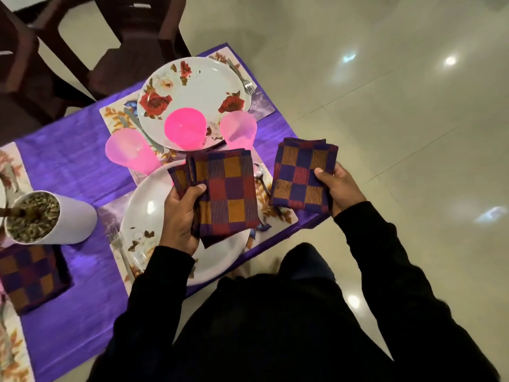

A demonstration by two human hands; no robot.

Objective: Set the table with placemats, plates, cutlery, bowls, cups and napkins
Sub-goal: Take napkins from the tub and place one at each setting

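In the head view, a stack of folded checked napkins [225, 191] is gripped by the left hand [180, 216], with the thumb laid across the top of the cloth and the other fingers curled beneath it; the stack is held above the near plate [143, 216]. A single folded checked napkin [300, 175] is pinched by the right hand [340, 188], thumb on top and fingers under its right edge, and is held over the right end of the near placemat [278, 213], beside a spoon [260, 176] that lies on that mat. Both arms are covered by black sleeves. The near plate is set on its floral placemat on a purple tablecloth [74, 166], and a fork [118, 244] is seen at its left side. Beyond it, a rose-patterned plate [198, 86] is laid on a second placemat [264, 103], with a pink bowl [185, 128] on its near rim, a fork [243, 78] at its right and a knife [137, 125] at its left. Two translucent pink cups [238, 129] [129, 150] are placed between the two settings. A white pot [55, 219] filled with pebbles is stood at the left, and another folded napkin [30, 274] is laid below it. Dark chairs [115, 31] are placed at the far side.
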